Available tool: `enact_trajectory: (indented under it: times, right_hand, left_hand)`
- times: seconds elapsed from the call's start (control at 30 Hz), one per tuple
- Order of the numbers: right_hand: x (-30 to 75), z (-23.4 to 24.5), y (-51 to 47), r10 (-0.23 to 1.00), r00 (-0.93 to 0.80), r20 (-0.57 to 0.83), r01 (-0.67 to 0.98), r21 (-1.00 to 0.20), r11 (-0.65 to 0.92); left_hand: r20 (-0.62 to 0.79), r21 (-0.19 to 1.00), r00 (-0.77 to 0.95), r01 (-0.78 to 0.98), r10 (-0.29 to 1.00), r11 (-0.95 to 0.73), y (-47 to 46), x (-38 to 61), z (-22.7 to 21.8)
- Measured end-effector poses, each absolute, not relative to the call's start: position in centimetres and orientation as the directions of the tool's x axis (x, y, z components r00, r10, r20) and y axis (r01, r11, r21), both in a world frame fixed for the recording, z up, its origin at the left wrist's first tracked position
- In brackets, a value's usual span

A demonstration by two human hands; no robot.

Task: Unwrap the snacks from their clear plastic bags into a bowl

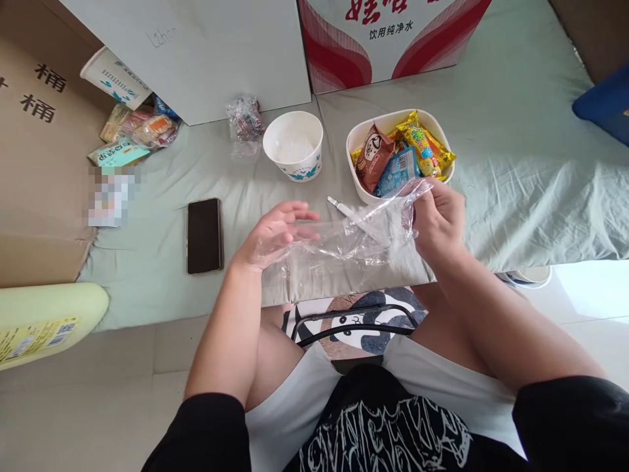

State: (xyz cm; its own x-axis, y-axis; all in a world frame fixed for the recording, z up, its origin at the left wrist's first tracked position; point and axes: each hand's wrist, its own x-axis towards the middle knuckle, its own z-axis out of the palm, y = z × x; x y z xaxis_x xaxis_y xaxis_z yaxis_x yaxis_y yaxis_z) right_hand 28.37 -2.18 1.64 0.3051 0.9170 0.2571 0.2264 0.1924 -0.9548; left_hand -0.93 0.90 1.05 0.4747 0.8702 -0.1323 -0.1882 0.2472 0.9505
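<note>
A clear plastic bag is stretched between my two hands above the front edge of a pale green sheet. My left hand is inside or under the bag's left end, fingers stretched out. My right hand pinches the bag's right end with closed fingers. A small white-handled tool lies on the sheet just behind the bag. Behind my right hand stands a white bowl full of snack packets.
A white paper cup stands left of the bowl, with a crumpled clear wrapper beside it. A black phone lies to the left. More snacks and a tipped cup sit at far left by cardboard boxes.
</note>
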Motion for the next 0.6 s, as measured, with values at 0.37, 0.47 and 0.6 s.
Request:
enact_trajectory:
  times: [0.37, 0.47, 0.6]
  right_hand:
    - [28.6, 0.9, -2.2, 0.916, 0.299, 0.268, 0.236, -0.951, 0.201]
    - [28.5, 1.1, -2.3, 0.918, 0.287, 0.272, 0.252, -0.946, 0.201]
    - [28.3, 1.4, -2.4, 0.934, 0.236, 0.268, 0.272, -0.941, 0.201]
  left_hand:
    - [-0.053, 0.973, 0.184, -0.212, 0.982, 0.092, 1.2, 0.3, 1.1]
    - [-0.031, 0.948, 0.233, -0.302, 0.972, 0.103, 0.8, 0.2, 1.5]
    - [-0.081, 0.897, 0.198, -0.413, 0.977, 0.158, 0.6, -0.5, 1.7]
